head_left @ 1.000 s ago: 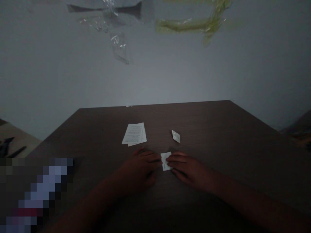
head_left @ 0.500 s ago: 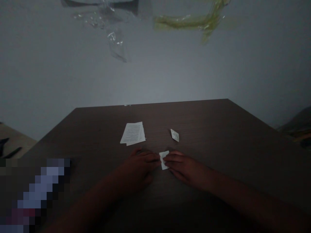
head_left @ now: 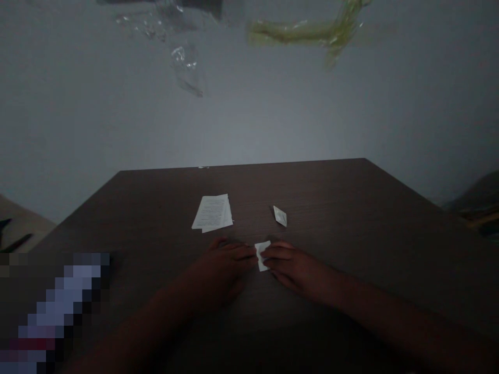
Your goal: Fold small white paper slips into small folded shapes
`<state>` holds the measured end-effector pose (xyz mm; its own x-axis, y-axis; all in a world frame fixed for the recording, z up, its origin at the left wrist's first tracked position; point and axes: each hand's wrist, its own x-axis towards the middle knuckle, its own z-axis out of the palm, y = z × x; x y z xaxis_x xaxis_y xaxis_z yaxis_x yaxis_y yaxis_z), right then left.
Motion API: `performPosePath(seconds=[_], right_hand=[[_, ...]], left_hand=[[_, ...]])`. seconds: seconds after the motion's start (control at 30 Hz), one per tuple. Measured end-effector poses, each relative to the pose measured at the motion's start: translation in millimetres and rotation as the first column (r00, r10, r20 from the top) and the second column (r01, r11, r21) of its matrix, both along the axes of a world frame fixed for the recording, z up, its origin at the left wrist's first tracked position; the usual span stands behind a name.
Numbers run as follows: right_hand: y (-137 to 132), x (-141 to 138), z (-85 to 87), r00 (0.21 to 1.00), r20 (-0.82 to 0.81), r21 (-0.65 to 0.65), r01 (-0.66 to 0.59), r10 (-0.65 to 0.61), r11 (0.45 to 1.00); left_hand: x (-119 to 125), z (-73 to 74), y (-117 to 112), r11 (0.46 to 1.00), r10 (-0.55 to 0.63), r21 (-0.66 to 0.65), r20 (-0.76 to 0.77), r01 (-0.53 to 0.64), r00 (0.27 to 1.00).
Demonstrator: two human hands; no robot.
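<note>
A small piece of folded white paper (head_left: 262, 264) lies flat on the dark brown table, between my two hands. My left hand (head_left: 229, 262) rests on the wood with its fingers stretched out, the tips at the paper's left edge. From the other side, my right hand (head_left: 294, 265) lays its extended, slightly spread fingertips on top of the paper. Both thumbs are in dim light near the table. A little beyond my right hand stands a small folded white paper shape (head_left: 280, 216), like a diamond, casting a short shadow.
Overlapping printed sheets (head_left: 213, 213) lie beyond my left hand. The table (head_left: 327, 192) ends at a pale wall (head_left: 273, 114) bearing clear and yellow tape (head_left: 296, 32). A blurred-out patch (head_left: 66, 301) covers something at the lower left.
Both hands keep their places at the paper, with hardly any finger motion. The whole view has shifted very slightly.
</note>
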<state>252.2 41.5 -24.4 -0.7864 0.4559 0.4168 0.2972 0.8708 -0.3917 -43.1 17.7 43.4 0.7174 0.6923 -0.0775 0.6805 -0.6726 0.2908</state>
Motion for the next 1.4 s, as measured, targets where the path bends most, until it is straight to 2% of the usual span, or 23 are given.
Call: performPosePath(seconds=[0.17, 0.47, 0.63, 0.77, 0.87, 1.0, 1.2, 1.4], right_hand=[[-2, -2, 1.0, 1.000, -0.003, 0.009, 0.018, -0.018, 1.000], [-11, -5, 18.1, 0.997, 0.081, 0.040, 0.011, -0.015, 0.999], [-12, -5, 21.5, 0.994, 0.103, 0.000, 0.026, -0.025, 1.000], [-11, -7, 23.3, 0.995, 0.096, -0.016, 0.020, -0.018, 1.000], [-9, -6, 24.5, 0.996, 0.093, -0.044, 0.011, -0.007, 0.999], [-5, -2, 23.9, 0.995, 0.091, -0.085, 0.039, -0.031, 0.996], [7, 3, 21.8, 0.997, -0.026, -0.120, 0.072, -0.075, 0.990], [27, 0, 3.7, 0.988, -0.073, -0.076, 0.131, -0.136, 0.989]], left_hand=[[5, 1.9, -2, 1.000, -0.004, -0.007, -0.013, 0.004, 1.000], [35, -16.0, -7, 0.968, 0.163, 0.198, -0.013, -0.157, 0.987], [38, -20.9, -6, 0.958, 0.222, 0.181, 0.028, -0.223, 0.975], [37, -23.0, -6, 0.962, 0.198, 0.173, 0.101, -0.213, 0.975], [40, -20.3, -5, 0.968, 0.198, 0.145, 0.067, -0.206, 0.978], [43, -16.6, -4, 0.965, 0.214, 0.146, 0.037, -0.217, 0.976], [44, -11.4, -4, 0.968, 0.226, 0.109, 0.022, -0.227, 0.974], [45, -11.1, -3, 0.967, 0.228, 0.104, 0.036, -0.231, 0.973]])
